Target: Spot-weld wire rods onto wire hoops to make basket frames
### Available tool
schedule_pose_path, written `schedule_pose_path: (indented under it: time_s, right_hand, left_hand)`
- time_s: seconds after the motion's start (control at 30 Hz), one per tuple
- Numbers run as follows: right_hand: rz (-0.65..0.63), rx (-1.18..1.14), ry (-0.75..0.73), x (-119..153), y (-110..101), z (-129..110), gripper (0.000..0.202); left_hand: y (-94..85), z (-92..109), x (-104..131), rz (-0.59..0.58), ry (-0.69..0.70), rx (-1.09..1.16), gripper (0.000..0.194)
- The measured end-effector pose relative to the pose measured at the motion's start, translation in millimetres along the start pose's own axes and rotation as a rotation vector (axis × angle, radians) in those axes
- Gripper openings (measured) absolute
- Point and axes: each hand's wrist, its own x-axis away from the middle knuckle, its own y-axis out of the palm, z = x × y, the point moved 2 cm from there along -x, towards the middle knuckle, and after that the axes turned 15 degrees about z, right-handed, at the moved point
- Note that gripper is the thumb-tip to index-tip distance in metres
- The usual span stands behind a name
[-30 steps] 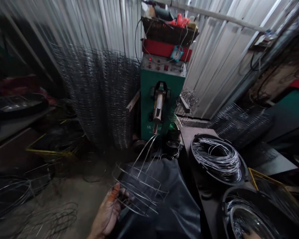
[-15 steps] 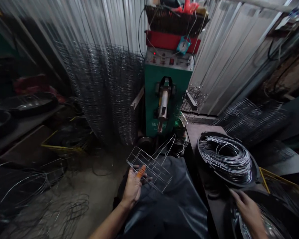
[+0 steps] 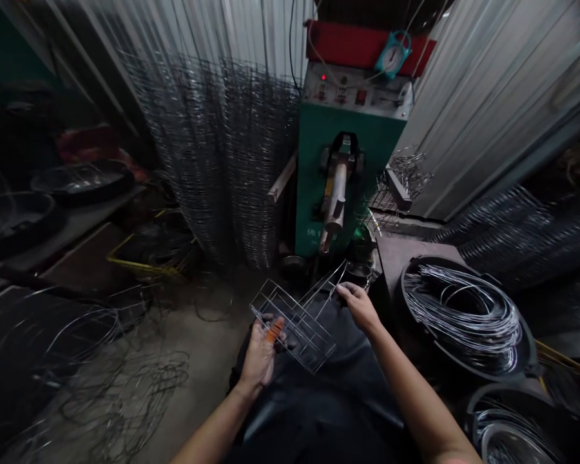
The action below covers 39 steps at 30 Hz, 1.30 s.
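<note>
I have the wire frame (image 3: 297,316) just below the centre of the view, tilted above the black apron (image 3: 328,412) that covers the lap. My left hand (image 3: 260,353) pinches its near left edge, the thumb in an orange cover (image 3: 274,330) pressed over the wires and the darkened fingers beneath. From the frame's far side, long wires run up and to the right, and my right hand (image 3: 360,306) is at their upper end. Its thumb and fingertips are drawn together there; I can't tell from here whether they pinch the wire or only touch it.

Beyond the hands, the green machine (image 3: 312,161) stands at upper centre, a red light lit on its panel and a teal dial (image 3: 393,57) above. Tall stacks of wire racks (image 3: 207,154) rise to its left. At right, the table (image 3: 399,248) bears a round black tray (image 3: 483,367) of coiled wire (image 3: 464,319), with a second tray partly in view at lower right. Tangled wires (image 3: 140,386) lie on the floor at lower left.
</note>
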Motion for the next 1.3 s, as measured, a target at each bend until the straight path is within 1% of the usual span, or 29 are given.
schedule_pose_path:
  time_s: [0.07, 0.13, 0.23, 0.4, 0.5, 0.63, 0.8, 0.93, 1.07, 1.3]
  right_hand:
    - [0.02, -0.037, 0.002, -4, 1, 5, 0.033]
    - [0.032, -0.061, -0.002, -9, 2, 10, 0.033]
    - [0.022, -0.108, 0.0, -17, 3, 15, 0.032]
    - [0.011, -0.178, 0.031, -29, 8, 18, 0.033]
    - [0.026, -0.212, 0.042, -35, 11, 20, 0.035]
    - [0.056, -0.258, 0.073, -43, 13, 22, 0.036]
    - [0.065, -0.28, 0.094, -50, 16, 16, 0.036]
    - [0.079, -0.279, 0.108, -56, 22, 13, 0.035]
    - [0.113, -0.275, 0.116, -63, 26, 12, 0.036]
    - [0.138, -0.313, 0.11, -81, 30, 12, 0.033]
  left_hand:
    - [2.4, 4, -3, -0.04, -0.007, -0.014, 0.054]
    - [5.0, 6, -6, -0.076, -0.014, -0.056, 0.065]
    - [7.7, 9, -12, -0.102, -0.015, -0.125, 0.076]
    - [11.7, 12, -22, -0.072, -0.028, -0.169, 0.076]
    - [15.5, 16, -26, -0.038, -0.021, -0.175, 0.077]
    - [20.7, 21, -30, -0.03, -0.011, -0.175, 0.076]
    - [25.2, 22, -37, -0.036, 0.007, -0.173, 0.074]
    - [27.0, 23, -44, -0.009, -0.011, -0.17, 0.072]
    - [30.0, 24, -52, 0.001, 0.013, -0.153, 0.073]
    - [45.9, 33, -57, 0.018, 0.028, -0.16, 0.073]
